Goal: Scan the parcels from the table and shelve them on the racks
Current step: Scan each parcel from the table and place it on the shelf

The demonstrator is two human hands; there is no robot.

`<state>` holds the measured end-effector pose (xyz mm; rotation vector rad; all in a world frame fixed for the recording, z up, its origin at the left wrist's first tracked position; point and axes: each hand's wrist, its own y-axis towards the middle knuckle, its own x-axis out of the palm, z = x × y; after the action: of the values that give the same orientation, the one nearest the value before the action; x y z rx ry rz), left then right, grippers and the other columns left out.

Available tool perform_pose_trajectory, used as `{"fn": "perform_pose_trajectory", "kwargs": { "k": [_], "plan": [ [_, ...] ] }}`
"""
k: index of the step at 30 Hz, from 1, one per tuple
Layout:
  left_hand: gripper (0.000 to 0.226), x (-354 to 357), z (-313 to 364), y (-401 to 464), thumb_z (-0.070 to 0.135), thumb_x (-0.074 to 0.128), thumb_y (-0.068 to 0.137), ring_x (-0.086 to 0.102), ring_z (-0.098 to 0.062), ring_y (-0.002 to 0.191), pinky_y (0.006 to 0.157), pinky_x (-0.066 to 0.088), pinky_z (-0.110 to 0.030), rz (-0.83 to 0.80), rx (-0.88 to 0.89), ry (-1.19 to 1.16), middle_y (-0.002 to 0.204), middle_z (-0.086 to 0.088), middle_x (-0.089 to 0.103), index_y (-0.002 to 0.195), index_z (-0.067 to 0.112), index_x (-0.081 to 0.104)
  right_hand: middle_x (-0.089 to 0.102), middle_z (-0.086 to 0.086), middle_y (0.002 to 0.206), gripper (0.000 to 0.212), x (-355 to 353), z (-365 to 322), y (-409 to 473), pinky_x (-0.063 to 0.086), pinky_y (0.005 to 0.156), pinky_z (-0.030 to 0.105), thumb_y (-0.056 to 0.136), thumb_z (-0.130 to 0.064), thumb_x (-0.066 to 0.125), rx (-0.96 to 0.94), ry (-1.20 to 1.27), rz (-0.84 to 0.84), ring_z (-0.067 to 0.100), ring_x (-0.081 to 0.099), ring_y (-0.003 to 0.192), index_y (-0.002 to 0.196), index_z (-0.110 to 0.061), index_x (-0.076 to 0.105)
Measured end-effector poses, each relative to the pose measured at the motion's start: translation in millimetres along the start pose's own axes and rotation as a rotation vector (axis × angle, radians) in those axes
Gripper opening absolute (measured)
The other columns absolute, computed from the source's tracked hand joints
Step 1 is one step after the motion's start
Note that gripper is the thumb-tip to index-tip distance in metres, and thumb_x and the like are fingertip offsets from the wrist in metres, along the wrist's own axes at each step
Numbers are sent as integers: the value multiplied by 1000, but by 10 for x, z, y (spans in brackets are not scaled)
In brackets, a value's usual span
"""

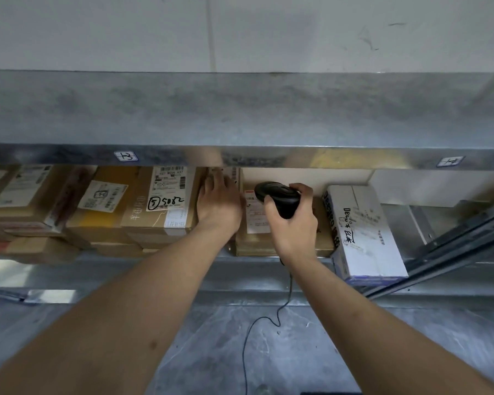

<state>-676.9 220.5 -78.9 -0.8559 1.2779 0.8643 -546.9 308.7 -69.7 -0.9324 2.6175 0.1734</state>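
Observation:
I face a metal rack with a row of cardboard parcels on its shelf. My left hand (218, 199) lies flat, fingers straight, on a brown parcel (322, 238) with a white label, pushed in under the upper shelf. My right hand (293, 220) grips a black handheld scanner (277, 196) by its handle, its head pointing at that parcel's label. The scanner's cable (248, 337) hangs down toward the floor. To the left lies a parcel marked "5082" (166, 201).
The upper shelf's steel lip (240, 156) with small number tags overhangs the parcels. A white box with handwriting (362, 232) sticks out at the right. Stacked brown parcels (40, 201) fill the left. A slanted rack rail (454, 252) runs at the far right; grey floor below.

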Motion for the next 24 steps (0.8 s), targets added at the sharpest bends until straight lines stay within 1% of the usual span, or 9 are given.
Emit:
{"fn": "perform_pose_trajectory", "kwargs": {
  "k": [2, 4, 8, 11, 12, 15, 19, 21, 24],
  "plan": [
    [64, 0, -12, -1, 39, 48, 108, 31, -39, 152, 123, 34, -47, -11, 45, -10, 167, -19, 26, 164, 17, 25, 62, -21, 100, 50, 11, -12, 18, 53, 90, 34, 91, -44, 74, -5, 4, 0, 13, 65, 98, 132, -32, 49],
    [63, -4, 4, -17, 38, 46, 109, 29, -40, 153, 121, 35, -49, -37, 53, -16, 167, -19, 27, 165, 24, 21, 61, -22, 99, 50, 4, -26, 18, 51, 88, 32, 92, -44, 74, -8, 11, -2, 13, 64, 99, 133, -31, 49],
    [64, -52, 49, -35, 43, 46, 108, 26, -40, 155, 119, 36, -50, -68, 40, -20, 168, -17, 24, 164, 25, 21, 63, -22, 98, 50, -62, -34, -2, 48, 86, 28, 92, -43, 75, -12, 23, 7, 9, 64, 95, 133, -30, 50],
    [73, -91, 27, -97, 43, 50, 106, 29, -40, 153, 119, 37, -50, -51, 91, -47, 168, -14, 27, 166, 22, 16, 62, -22, 99, 49, -146, -41, -54, 46, 84, 26, 92, -43, 75, -6, 32, 15, 0, 61, 93, 132, -30, 49],
    [74, -124, 24, -143, 42, 52, 105, 29, -41, 153, 120, 36, -50, -40, 117, -47, 168, -15, 27, 166, 21, 16, 62, -22, 100, 49, -168, -57, -82, 46, 84, 26, 92, -43, 75, -6, 30, 23, 1, 61, 93, 131, -30, 49],
    [69, -257, -3, -360, 41, 55, 103, 37, -42, 146, 118, 40, -51, 1, 228, -5, 162, -15, 37, 162, 17, 28, 67, -13, 103, 48, -219, -115, -272, 50, 88, 31, 91, -45, 74, -7, 33, 89, 14, 65, 98, 130, -30, 49],
    [53, -358, 37, -587, 45, 51, 103, 50, -39, 133, 107, 48, -54, -12, 316, -29, 148, -12, 50, 149, 19, 44, 66, -13, 107, 48, -303, -119, -487, 48, 89, 32, 91, -46, 73, 12, 21, 149, 14, 63, 99, 130, -34, 48],
    [52, -424, 27, -732, 49, 48, 102, 51, -37, 131, 108, 45, -53, -6, 389, -26, 146, -10, 53, 145, 19, 49, 65, -14, 107, 47, -364, -144, -690, 47, 89, 30, 91, -45, 73, 11, 22, 227, 13, 63, 100, 130, -34, 49],
    [60, -506, 46, -950, 52, 46, 102, 47, -38, 136, 116, 38, -51, 27, 520, -35, 153, -10, 49, 151, 18, 46, 67, -16, 107, 47, -454, -161, -1056, 52, 91, 34, 90, -50, 71, 44, 20, 348, 16, 67, 104, 129, -39, 48]
  ]
}}
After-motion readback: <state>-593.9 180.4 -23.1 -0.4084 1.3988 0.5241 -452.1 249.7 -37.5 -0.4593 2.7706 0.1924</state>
